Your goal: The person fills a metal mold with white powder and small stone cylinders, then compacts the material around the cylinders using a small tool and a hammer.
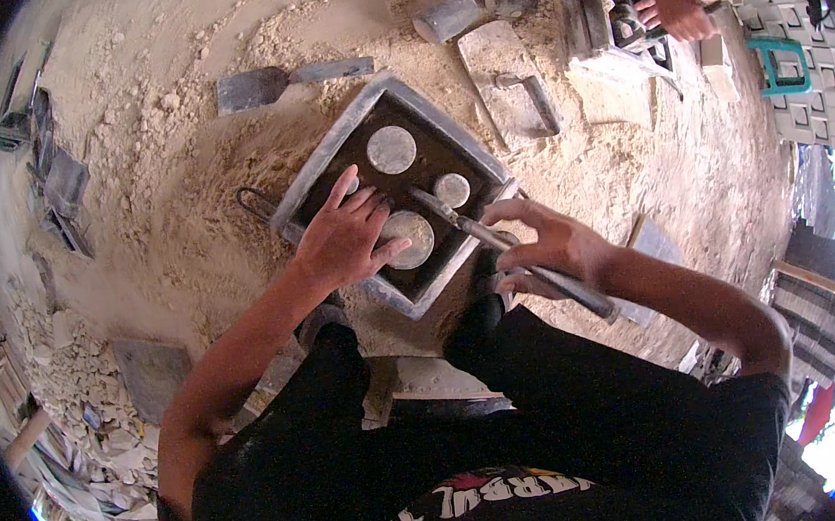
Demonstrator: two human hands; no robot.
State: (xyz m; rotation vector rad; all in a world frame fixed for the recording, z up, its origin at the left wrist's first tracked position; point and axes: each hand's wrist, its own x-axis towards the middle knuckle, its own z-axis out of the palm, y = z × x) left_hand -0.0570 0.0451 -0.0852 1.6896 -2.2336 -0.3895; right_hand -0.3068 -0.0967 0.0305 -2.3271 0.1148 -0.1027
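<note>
A square moulding box (pixel 318 155), grey-rimmed and packed with dark sand, sits in front of me, turned cornerwise. Pale round discs lie in its sand: a large far disc (pixel 392 149), a large near disc (pixel 408 238), a small right disc (pixel 452 191) and a small left disc (pixel 351 185). My left hand (pixel 343 235) lies flat over the sand with fingers spread, its thumb over the large near disc and its forefinger beside the small left one. My right hand (pixel 557 247) grips a long-handled tool (pixel 480 232) with a narrow flat tip, which touches the sand between the discs.
Loose pale sand covers the ground. A flat shovel (pixel 255 89) lies beyond the box, a cylindrical block (pixel 447 17) farther right. At the far right another person's hands (pixel 680 12) work at a second box (pixel 605 16). A teal stool (pixel 781 66) stands nearby.
</note>
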